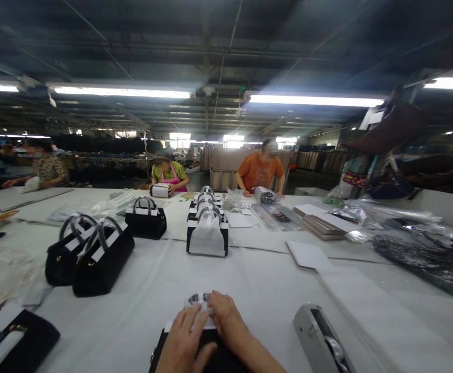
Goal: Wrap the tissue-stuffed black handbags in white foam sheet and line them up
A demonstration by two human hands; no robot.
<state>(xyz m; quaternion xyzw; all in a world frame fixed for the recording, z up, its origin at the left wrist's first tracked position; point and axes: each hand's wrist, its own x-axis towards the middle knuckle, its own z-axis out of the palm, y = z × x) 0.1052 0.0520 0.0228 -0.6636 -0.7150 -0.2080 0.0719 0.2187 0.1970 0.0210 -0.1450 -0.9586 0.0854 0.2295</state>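
At the bottom middle of the head view, my left hand (183,339) and my right hand (226,321) rest together on top of a black handbag (160,349) with white paper wrapping. Both hands have their fingers curled and pressed onto the white paper (201,313) at the bag's top, near its small metal fittings (197,298). The bag lies on the white table (273,290) right in front of me, mostly hidden under my hands and forearms.
A grey tape dispenser (320,339) sits to the right. Several black handbags (102,259) stand left and in a row (207,233) ahead. White cards (308,255), plastic bags (424,254) and stacked sheets lie at right. Three people work across the table.
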